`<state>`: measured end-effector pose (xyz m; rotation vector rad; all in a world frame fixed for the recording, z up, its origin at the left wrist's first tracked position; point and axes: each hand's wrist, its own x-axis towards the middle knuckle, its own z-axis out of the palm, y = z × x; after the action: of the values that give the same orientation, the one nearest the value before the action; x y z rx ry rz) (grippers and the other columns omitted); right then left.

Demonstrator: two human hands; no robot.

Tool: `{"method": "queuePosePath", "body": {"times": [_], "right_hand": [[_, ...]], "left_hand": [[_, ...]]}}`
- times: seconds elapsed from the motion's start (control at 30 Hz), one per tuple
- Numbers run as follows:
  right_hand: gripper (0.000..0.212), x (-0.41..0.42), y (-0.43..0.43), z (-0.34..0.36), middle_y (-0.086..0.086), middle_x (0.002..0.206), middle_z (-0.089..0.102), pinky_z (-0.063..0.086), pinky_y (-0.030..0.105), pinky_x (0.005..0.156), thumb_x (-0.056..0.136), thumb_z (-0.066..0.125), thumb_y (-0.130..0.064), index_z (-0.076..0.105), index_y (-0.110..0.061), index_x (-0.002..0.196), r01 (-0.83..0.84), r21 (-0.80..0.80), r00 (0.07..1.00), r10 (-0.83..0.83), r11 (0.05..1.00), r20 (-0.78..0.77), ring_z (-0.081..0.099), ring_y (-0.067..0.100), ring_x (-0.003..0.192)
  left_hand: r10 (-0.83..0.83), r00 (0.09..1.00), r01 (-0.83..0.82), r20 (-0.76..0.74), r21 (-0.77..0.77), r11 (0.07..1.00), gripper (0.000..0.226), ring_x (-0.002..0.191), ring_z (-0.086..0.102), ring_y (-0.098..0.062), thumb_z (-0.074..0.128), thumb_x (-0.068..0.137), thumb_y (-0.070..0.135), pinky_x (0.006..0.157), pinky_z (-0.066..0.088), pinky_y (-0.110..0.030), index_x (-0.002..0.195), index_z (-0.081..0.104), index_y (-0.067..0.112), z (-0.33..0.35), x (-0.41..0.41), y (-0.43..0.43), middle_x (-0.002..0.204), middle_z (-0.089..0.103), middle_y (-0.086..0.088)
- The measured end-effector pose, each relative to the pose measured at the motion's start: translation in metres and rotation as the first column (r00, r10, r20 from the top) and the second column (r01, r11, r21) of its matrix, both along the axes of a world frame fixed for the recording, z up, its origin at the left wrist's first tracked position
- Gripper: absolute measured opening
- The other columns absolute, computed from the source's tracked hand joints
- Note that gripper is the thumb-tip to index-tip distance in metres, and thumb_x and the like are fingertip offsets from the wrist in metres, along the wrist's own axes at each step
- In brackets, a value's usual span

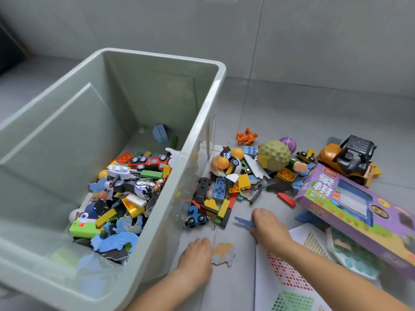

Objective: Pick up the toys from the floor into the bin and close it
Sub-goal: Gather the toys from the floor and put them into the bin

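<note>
Patterned sheets [289,274] lie under the right forearm on the floor [314,113]. The left hand [196,254] curls its fingers against a pale jigsaw piece [223,253]; whether it grips cannot be told. The right hand [268,225] pinches a blue jigsaw piece [243,221]. Beyond, loose toys [219,187] crowd between the open, part-filled bin [202,122] and a purple box [350,205].
</note>
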<state>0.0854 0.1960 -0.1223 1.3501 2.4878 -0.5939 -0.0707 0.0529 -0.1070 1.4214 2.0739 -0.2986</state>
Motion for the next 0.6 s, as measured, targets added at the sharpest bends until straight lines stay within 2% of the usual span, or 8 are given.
{"method": "queuePosePath", "body": {"times": [0.1,0.2,0.3,0.37,0.4,0.43,0.5,0.6], "right_hand": [[0.01,-0.002,0.004,0.005,0.002,0.102,0.059,0.038,0.032,0.064,0.091,0.048,-0.022,0.039,-0.025,0.093,-0.029,-0.061,0.998,0.025,0.998,-0.057,0.052,0.024,0.087],[0.01,-0.008,0.013,0.011,-0.001,0.096,0.062,0.045,0.033,0.068,0.09,0.048,-0.019,0.048,-0.029,0.092,-0.071,-0.066,0.987,0.06,0.995,-0.146,0.054,0.021,0.086],[0.013,-0.024,0.024,0.012,-0.006,0.096,0.062,0.044,0.032,0.074,0.09,0.051,-0.017,0.055,-0.029,0.092,-0.226,-0.034,0.965,0.219,0.973,-0.143,0.048,0.017,0.088],[0.011,-0.037,0.026,0.013,-0.004,0.107,0.059,0.039,0.03,0.077,0.091,0.055,-0.02,0.059,-0.026,0.099,-0.31,0.039,0.941,0.312,0.95,-0.13,0.044,0.017,0.094],[0.014,-0.042,0.026,0.013,-0.002,0.115,0.055,0.039,0.031,0.081,0.09,0.057,-0.023,0.06,-0.026,0.104,-0.338,0.078,0.931,0.345,0.938,-0.122,0.045,0.019,0.101],[0.021,-0.047,0.025,0.011,-0.001,0.124,0.05,0.04,0.033,0.087,0.089,0.058,-0.024,0.057,-0.027,0.11,-0.364,0.108,0.921,0.375,0.925,-0.102,0.043,0.021,0.11],[0.045,-0.051,0.022,0.007,0.002,0.139,0.037,0.04,0.038,0.096,0.086,0.062,-0.025,0.046,-0.031,0.127,-0.411,0.103,0.908,0.417,0.906,-0.042,0.037,0.025,0.124],[0.063,-0.054,0.018,0.002,0.002,0.14,0.035,0.041,0.039,0.097,0.083,0.065,-0.03,0.035,-0.031,0.138,-0.439,0.078,0.898,0.439,0.895,0.016,0.035,0.026,0.124]], "left_hand": [[-0.067,0.997,0.065,0.029,0.054,0.996,0.03,0.108,0.047,-0.03,0.043,0.082,-0.004,0.083,0.039,-0.033,0.11,0.043,0.006,0.001,-0.001,0.002,0.117,0.049,-0.012],[-0.092,0.995,0.087,0.03,0.146,0.986,0.03,0.103,0.049,-0.029,0.041,0.083,-0.004,0.076,0.036,-0.033,0.11,0.045,0.009,0.003,-0.007,0.007,0.114,0.053,-0.011],[-0.083,0.989,0.116,-0.126,0.287,0.951,0.036,0.108,0.048,-0.026,0.048,0.081,-0.003,0.084,0.041,-0.033,0.113,0.052,0.014,0.008,-0.013,0.012,0.115,0.051,-0.005],[-0.008,0.979,0.08,-0.204,0.343,0.936,0.03,0.112,0.053,-0.033,0.067,0.07,0.002,0.083,0.048,-0.036,0.097,0.061,0.014,0.011,-0.014,0.016,0.12,0.055,-0.011],[0.032,0.978,0.041,-0.206,0.344,0.938,0.028,0.123,0.046,-0.038,0.067,0.072,0.004,0.089,0.048,-0.039,0.098,0.061,0.013,0.012,-0.013,0.018,0.134,0.049,-0.017],[0.049,0.98,0.015,-0.19,0.322,0.946,0.027,0.137,0.029,-0.038,0.058,0.082,0.005,0.1,0.041,-0.039,0.107,0.057,0.012,0.012,-0.013,0.019,0.149,0.031,-0.019],[0.073,0.989,-0.04,-0.126,0.247,0.968,0.032,0.146,0.004,-0.03,0.038,0.093,0.004,0.11,0.028,-0.034,0.124,0.043,0.012,0.008,-0.013,0.018,0.158,0.001,-0.015],[0.082,0.99,-0.05,-0.114,0.261,0.964,0.033,0.142,0.015,-0.029,0.039,0.092,0.005,0.106,0.032,-0.033,0.124,0.041,0.014,0.003,-0.015,0.021,0.158,-0.002,-0.015]]}}
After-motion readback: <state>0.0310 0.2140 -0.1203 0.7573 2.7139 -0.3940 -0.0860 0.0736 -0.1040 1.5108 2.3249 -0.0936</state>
